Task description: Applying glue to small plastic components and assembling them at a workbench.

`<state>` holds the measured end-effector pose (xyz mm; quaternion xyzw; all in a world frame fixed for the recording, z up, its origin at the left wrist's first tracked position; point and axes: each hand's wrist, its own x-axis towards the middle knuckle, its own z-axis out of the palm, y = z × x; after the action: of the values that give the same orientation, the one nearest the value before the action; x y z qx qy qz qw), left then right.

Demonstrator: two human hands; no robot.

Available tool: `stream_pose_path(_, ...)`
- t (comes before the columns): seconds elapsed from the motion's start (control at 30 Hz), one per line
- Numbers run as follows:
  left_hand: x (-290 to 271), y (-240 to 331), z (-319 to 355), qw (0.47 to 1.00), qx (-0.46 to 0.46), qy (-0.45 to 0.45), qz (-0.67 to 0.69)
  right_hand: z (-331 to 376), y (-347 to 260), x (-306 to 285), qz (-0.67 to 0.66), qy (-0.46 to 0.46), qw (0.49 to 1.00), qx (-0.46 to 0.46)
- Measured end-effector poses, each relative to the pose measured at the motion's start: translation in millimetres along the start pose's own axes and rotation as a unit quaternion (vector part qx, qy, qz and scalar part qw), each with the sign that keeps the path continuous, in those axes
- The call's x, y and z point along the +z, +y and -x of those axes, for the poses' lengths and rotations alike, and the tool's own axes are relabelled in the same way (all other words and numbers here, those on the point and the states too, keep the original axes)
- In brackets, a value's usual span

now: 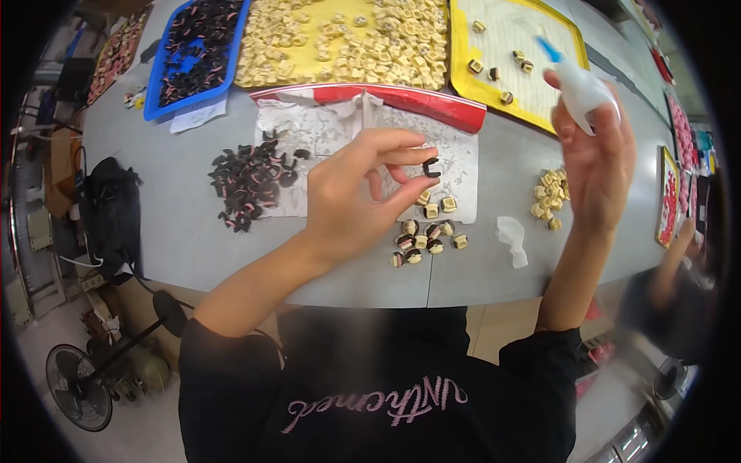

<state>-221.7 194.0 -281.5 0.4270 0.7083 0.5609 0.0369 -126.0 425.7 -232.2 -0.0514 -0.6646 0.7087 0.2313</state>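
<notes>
Between the thumb and fingertips of my left hand is a small black C-shaped piece, raised over the white paper. My right hand is wrapped round a white squeeze bottle with a blue tip, held up near the right yellow tray. Left of my left hand lies a heap of black curved pieces, some with pink parts. Below the held piece sit several small cream pieces joined with black ones. A pile of plain cream pieces lies by my right wrist.
At the back stand a blue tray of black pieces, a yellow tray of cream pieces, and another yellow tray with a few joined pieces. A red strip borders the paper. A crumpled white scrap lies nearby. Another person is at the right.
</notes>
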Motion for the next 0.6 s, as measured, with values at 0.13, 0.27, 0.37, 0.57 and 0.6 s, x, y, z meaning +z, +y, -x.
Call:
stream_pose_path(0.13,6.9,-0.9,0.7,0.999,-0.039,-0.006,0.035,0.1,16.5,2.6,-0.043,-0.046,0.998,0.005)
stream_pose_path(0.27,6.6,-4.0,1.9,0.999,-0.039,0.0,0.022,0.8,24.2,35.1,-0.088,0.037,0.994,0.049)
stream_pose_path(0.37,5.8,-4.2,1.3,0.999,-0.039,0.005,0.034,2.8,27.4,37.5,-0.063,0.002,0.997,0.051)
stream_pose_path(0.57,5.0,-6.1,2.4,0.998,-0.039,0.007,0.045,6.9,29.9,46.6,-0.046,0.02,0.997,0.066)
stream_pose_path(0.6,4.8,-5.5,2.4,0.998,-0.044,0.007,0.04,7.2,29.3,46.4,-0.046,0.02,0.996,0.067)
